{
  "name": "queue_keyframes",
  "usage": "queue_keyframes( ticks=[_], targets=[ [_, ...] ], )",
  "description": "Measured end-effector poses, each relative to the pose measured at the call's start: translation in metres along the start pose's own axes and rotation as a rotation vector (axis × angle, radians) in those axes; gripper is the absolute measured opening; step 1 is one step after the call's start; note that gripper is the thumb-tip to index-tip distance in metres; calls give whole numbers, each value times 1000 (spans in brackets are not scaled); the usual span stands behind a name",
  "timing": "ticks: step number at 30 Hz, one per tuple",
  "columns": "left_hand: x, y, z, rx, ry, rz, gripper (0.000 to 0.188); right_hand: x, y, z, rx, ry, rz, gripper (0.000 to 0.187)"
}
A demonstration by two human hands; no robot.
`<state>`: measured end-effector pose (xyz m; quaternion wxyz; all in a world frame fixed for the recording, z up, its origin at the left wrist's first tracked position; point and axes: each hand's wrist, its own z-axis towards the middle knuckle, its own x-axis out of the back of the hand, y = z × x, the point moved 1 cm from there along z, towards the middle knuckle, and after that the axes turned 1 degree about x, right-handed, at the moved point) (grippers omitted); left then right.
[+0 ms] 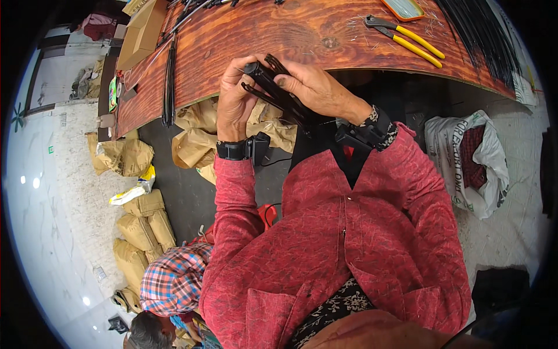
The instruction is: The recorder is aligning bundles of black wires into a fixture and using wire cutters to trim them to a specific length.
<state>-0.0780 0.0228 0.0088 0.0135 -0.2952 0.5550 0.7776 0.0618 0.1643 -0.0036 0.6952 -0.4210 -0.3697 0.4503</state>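
Between my hands, just off the near table edge, is a black bundle of ribs (273,87) with a round end, looking like a folded umbrella frame. My right hand (318,90) is wrapped round it from the right, thumb pressed on top. On the other side my left hand (235,93) has its fingers closed by the round end. A thin, light wire seems to stick out near those fingers; its far part is hidden. Several dark rib tips stand away from the bundle. Both wrists wear black straps with small boxes.
On the wooden table (279,38) lie end-cutting pliers (410,41) with yellow handles, short wire bits and an orange-rimmed tray (404,9). Black rods (479,41) lie right; another bundle (168,84) overhangs left, near a cardboard box (141,35). Below are brown paper (195,145), a white sack (465,166) and a co-worker (174,282).
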Motion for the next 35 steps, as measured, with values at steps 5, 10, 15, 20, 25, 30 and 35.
queue_keyframes(
  ticks=[5, 10, 15, 20, 25, 30, 35],
  targets=[
    [4, -2, 1, 20, 8, -49, 40, 2, -2, 1, -87, -60, 9, 35],
    [8, 1, 4, 61, 34, -32, 42, 1, -7, 1, -65, 24, 10, 29],
    [-34, 6, 5, -26, 299, 140, 50, -9, 0, -2, 10, 279, -157, 24],
    [-59, 12, -15, -109, 351, 213, 49, -17, -14, -3, 29, 385, -223, 23],
    [-75, 14, -17, -171, 414, 597, 45, -18, -16, -3, 32, 390, -333, 23],
    [-77, 19, -13, -112, 443, 625, 44, -17, -24, -6, 38, 339, -369, 22],
    [-67, 29, -12, -21, 423, 532, 44, -11, -31, -7, -20, 232, -317, 26]
  ],
)
